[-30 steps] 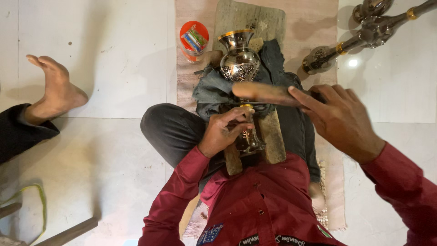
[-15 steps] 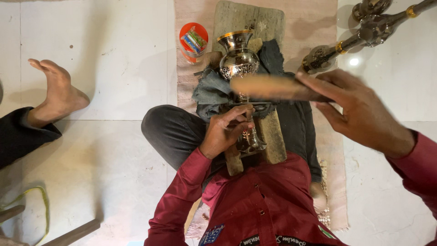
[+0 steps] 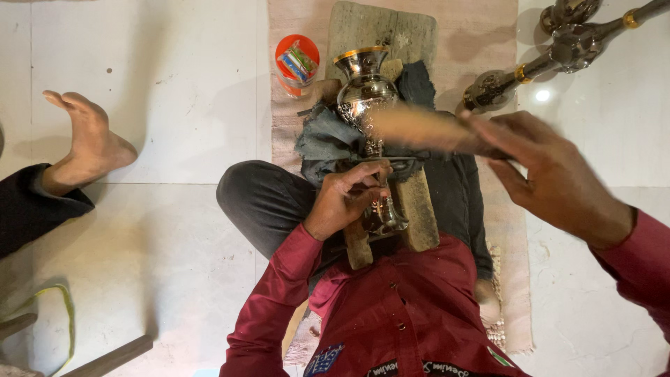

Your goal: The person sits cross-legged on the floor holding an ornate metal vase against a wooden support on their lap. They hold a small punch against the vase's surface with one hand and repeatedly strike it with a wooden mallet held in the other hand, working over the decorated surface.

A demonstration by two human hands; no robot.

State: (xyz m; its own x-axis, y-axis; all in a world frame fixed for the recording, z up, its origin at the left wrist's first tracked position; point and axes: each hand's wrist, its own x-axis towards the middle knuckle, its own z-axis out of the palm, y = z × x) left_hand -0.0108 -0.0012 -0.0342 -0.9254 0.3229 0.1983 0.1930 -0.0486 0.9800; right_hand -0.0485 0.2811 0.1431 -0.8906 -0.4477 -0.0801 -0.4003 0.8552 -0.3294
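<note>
A shiny engraved metal vase (image 3: 366,94) with a gold rim lies on a wooden block (image 3: 380,31) and a dark cloth over my lap. My left hand (image 3: 345,197) rests on its narrow stem, fingers pinched around a small tool against the metal. My right hand (image 3: 551,171) is raised to the right and grips a wooden stick (image 3: 419,129), blurred with motion, above the vase's neck.
An orange-lidded pot (image 3: 296,63) stands left of the vase on a pink mat (image 3: 488,42). Polished metal stems (image 3: 558,49) lie at the upper right. Another person's bare foot (image 3: 87,143) rests on the white tiled floor at the left.
My right hand has lifted the wooden stick up and to the right, away from the vase. My left hand has stayed on the stem.
</note>
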